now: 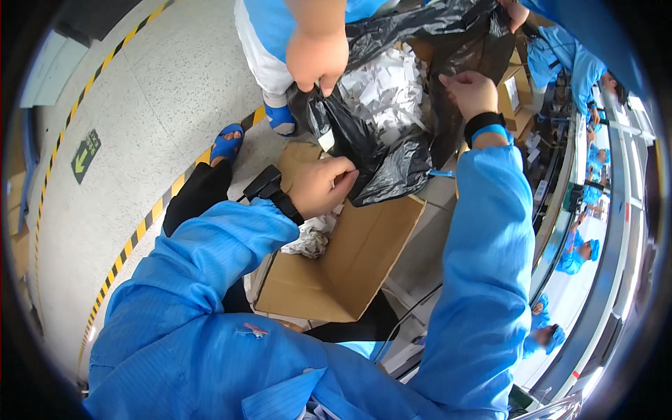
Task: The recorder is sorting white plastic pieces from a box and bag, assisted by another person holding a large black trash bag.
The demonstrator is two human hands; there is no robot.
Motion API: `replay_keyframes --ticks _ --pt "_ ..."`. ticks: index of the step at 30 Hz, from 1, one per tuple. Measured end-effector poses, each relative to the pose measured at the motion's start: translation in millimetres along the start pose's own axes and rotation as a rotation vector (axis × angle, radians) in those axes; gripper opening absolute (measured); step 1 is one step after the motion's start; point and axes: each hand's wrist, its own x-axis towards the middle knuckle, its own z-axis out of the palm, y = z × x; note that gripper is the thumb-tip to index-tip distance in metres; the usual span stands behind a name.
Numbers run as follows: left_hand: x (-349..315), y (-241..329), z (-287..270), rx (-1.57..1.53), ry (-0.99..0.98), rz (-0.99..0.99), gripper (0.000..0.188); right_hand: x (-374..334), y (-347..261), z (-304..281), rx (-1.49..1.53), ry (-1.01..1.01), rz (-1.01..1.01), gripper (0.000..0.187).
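My left hand (320,186) pinches the near left edge of a black plastic bag (341,129), just above an open cardboard box (364,248). Over on the right, my right hand (470,94) grips the bag's rim with thumb and fingers. Between us the bag's mouth is spread wide and shows a heap of white paper scraps (385,91). Across from me a co-worker's hand (317,57) clutches the far left rim, and the co-worker's other hand (516,14) is at the far right rim. Crumpled white paper (310,236) lies in the cardboard box.
The co-worker's foot in a blue shoe (280,119) stands close by the bag. Black-and-yellow floor tape (150,218) runs along the left. More cardboard boxes (516,98) and a long work line with several people in blue (579,252) are on the right.
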Motion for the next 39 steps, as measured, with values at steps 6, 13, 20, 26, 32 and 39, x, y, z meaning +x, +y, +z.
replay_keyframes --ticks 6,13,20,26,32,39 --pt "-1 2 6 0.245 -0.056 0.082 0.033 -42 45 -34 0.695 0.004 0.068 0.026" --pt "-2 0 13 0.673 -0.222 0.131 0.054 -169 156 -4 0.694 -0.060 0.405 0.024" --pt "-2 10 21 0.215 -0.097 0.234 0.007 -189 197 96 0.753 0.109 0.685 0.090" --pt "-2 10 28 0.079 -0.142 0.288 0.008 -137 171 57 1.113 0.158 0.529 0.031" --pt "1 7 29 -0.209 0.021 0.129 0.021 -159 122 -15 1.125 0.650 0.032 0.021" --pt "-11 4 -1 -0.086 -0.077 0.007 0.010 -288 44 130 0.836 -0.185 -0.193 0.011"
